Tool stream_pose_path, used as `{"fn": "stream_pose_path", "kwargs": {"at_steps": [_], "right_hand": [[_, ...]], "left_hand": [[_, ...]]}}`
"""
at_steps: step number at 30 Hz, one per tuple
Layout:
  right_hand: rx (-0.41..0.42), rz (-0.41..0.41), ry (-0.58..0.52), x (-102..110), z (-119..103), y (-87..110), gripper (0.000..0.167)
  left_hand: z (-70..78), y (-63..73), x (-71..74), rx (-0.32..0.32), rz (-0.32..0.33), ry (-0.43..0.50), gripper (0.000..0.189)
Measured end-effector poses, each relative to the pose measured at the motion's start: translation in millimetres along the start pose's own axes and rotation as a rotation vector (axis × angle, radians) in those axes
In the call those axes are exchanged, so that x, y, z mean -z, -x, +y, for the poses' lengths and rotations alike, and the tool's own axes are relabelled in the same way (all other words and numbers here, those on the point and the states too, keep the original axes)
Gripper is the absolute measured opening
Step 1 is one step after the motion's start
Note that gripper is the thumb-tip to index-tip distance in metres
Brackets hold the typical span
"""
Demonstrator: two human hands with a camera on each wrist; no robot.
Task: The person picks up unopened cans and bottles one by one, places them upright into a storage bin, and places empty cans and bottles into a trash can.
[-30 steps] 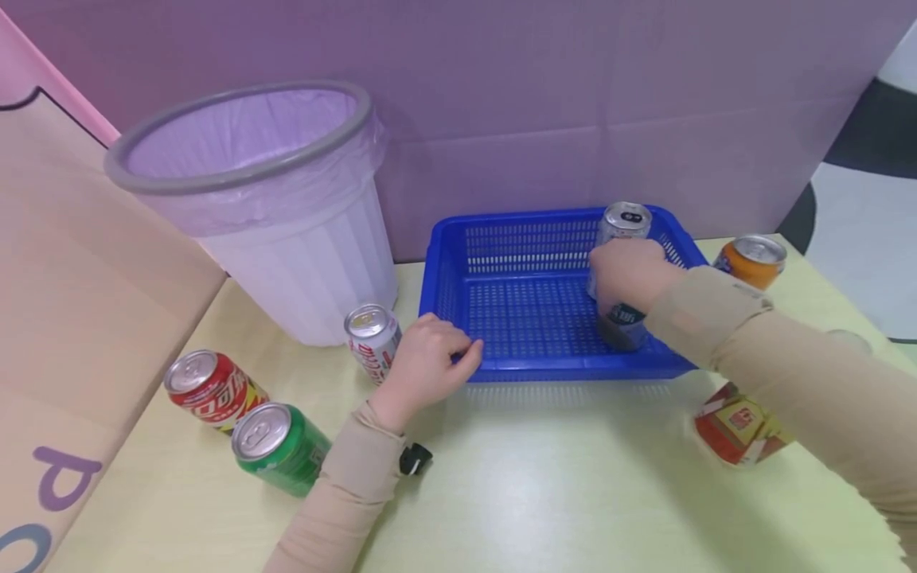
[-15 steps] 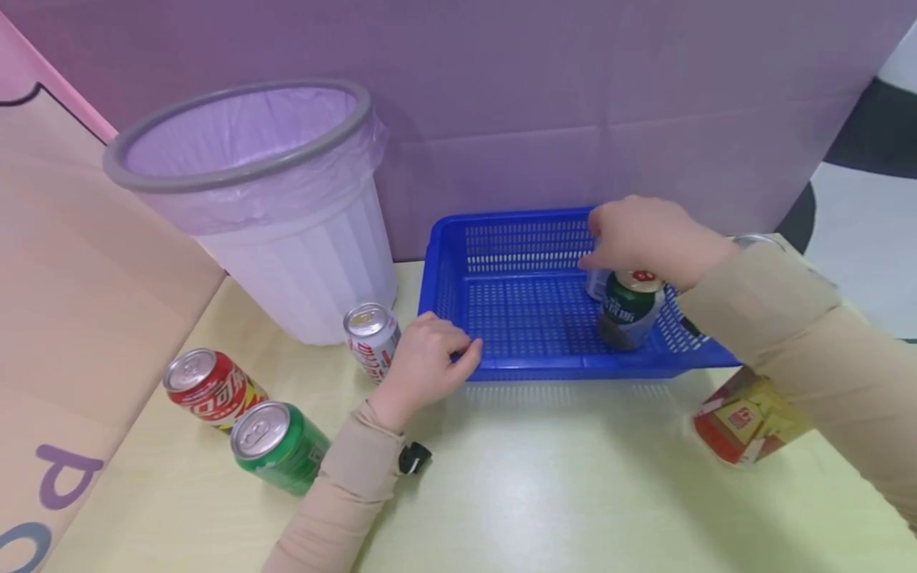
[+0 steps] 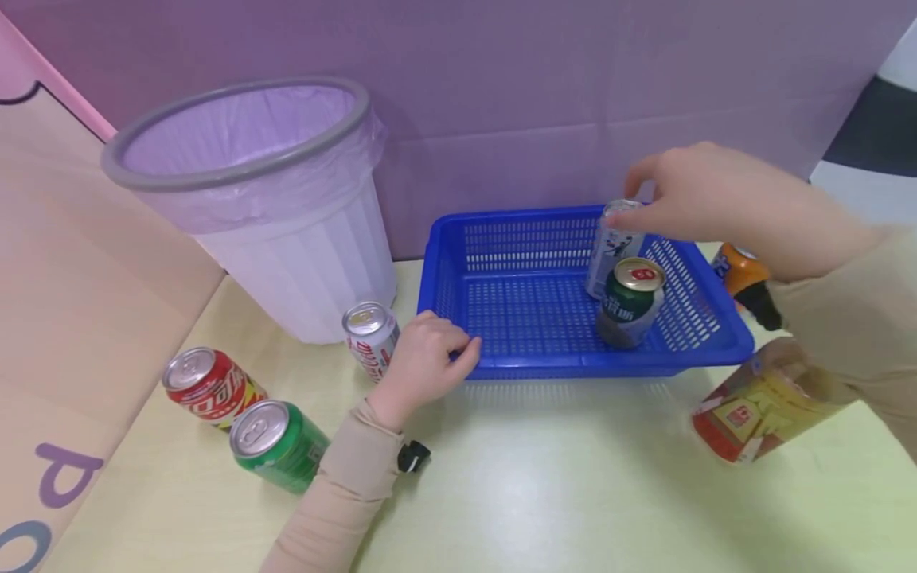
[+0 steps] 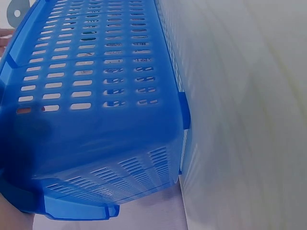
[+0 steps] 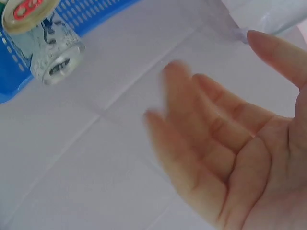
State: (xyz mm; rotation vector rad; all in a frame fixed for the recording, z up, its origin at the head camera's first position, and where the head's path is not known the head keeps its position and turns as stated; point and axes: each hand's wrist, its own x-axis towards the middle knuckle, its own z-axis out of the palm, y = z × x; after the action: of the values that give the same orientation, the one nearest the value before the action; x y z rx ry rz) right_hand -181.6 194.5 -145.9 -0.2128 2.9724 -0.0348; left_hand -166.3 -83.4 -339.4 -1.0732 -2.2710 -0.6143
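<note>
My left hand grips the front left corner of a blue plastic basket; only a little of that hand shows in the left wrist view, against the basket's rim. Inside the basket's right part stand a silver can with dark figures and, in front of it, a green-and-white can with a gold top. Above the basket's back right corner is my right hand, its fingers relaxed and apart. In the right wrist view its palm holds nothing and is clear of both cans.
A lined white bin stands behind left. Near my left arm are a white can, a red can and a green can. To the right are an orange can and a yellow-and-red container, both partly covered by my right arm.
My right hand has let go of the can in the basket and has risen back and to the right. Both cans stay in the basket. My left hand has not moved.
</note>
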Motion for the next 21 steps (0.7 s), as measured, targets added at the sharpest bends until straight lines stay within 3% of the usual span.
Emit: {"fn": "stream_pose_path", "kwargs": {"at_steps": [6, 13, 17, 21], "right_hand": [[0.005, 0.044, 0.003, 2, 19, 8.1, 0.069], [-0.040, 0.101, 0.018, -6, 84, 14.0, 0.078], [-0.104, 0.154, -0.133, -10, 114, 18.5, 0.070], [-0.144, 0.167, -0.273, -17, 120, 24.4, 0.066]], "left_hand": [[-0.1, 1.3, 0.6, 0.004, 0.005, -0.007, 0.042], [0.0, 0.7, -0.1, -0.014, 0.016, -0.007, 0.041], [-0.9, 1.4, -0.2, -0.012, 0.015, -0.010, 0.041], [-1.3, 3.7, 1.3, 0.001, 0.018, -0.007, 0.042]]}}
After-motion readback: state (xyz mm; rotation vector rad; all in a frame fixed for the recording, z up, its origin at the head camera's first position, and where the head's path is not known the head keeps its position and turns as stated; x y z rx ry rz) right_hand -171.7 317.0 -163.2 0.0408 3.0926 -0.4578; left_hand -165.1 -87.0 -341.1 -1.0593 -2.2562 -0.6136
